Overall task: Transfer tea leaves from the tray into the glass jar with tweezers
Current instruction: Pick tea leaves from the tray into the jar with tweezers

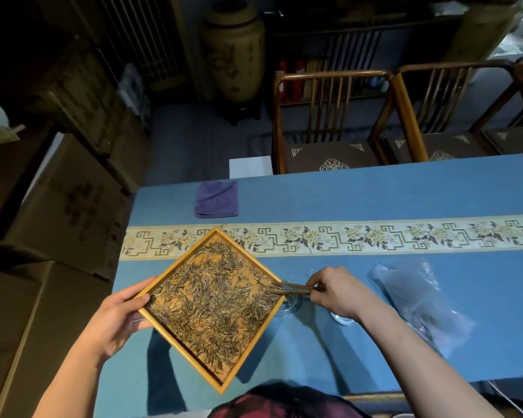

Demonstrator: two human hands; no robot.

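Observation:
A square wooden tray [255, 335] full of dry tea leaves [212, 300] is held above the blue table, turned like a diamond. My left hand [124, 315] grips its left corner, thumb on the rim. My right hand [335, 289] pinches brown wooden tweezers [293, 289], whose tips reach the tray's right corner among the leaves. The glass jar [289, 306] stands just under that right corner, mostly hidden by the tray and tweezers. A round glass lid [341, 319] lies beneath my right wrist.
A crumpled clear plastic bag [420, 300] lies at the right. A folded purple cloth [217, 199] sits at the far left of the table. A patterned runner [375, 236] crosses the table. Wooden chairs [329, 122] stand behind, cardboard boxes [58, 206] at the left.

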